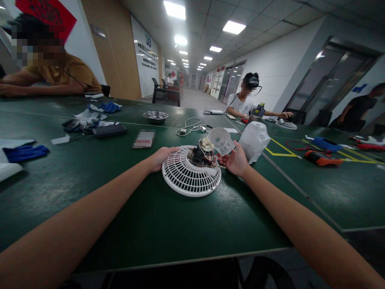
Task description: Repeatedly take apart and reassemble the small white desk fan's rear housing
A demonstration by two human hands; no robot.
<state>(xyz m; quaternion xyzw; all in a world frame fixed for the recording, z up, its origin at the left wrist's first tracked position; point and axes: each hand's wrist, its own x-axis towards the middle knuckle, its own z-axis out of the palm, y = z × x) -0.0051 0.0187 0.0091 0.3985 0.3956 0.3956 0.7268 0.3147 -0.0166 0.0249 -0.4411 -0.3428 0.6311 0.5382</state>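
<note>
A white fan grille (192,182) lies on the green table in front of me, with a dark fan motor (201,154) and its loose wires exposed on top. My left hand (164,158) is closed on the grille's left rim. At the right of the motor, my right hand (236,161) has its thumb raised at the edge of a round white slotted cover (221,140), which stands tilted. The fingers of that hand curl below the cover, close to the wires; their exact contact is partly hidden. Just beyond that hand stands a white plastic fan housing (255,140).
Behind the grille are a white cable (189,129), a metal bowl (155,117) and a small blurred box (143,139). Blue gloves (25,153) and a black case (110,131) lie left. An orange multimeter (323,159) sits right. People sit across the table.
</note>
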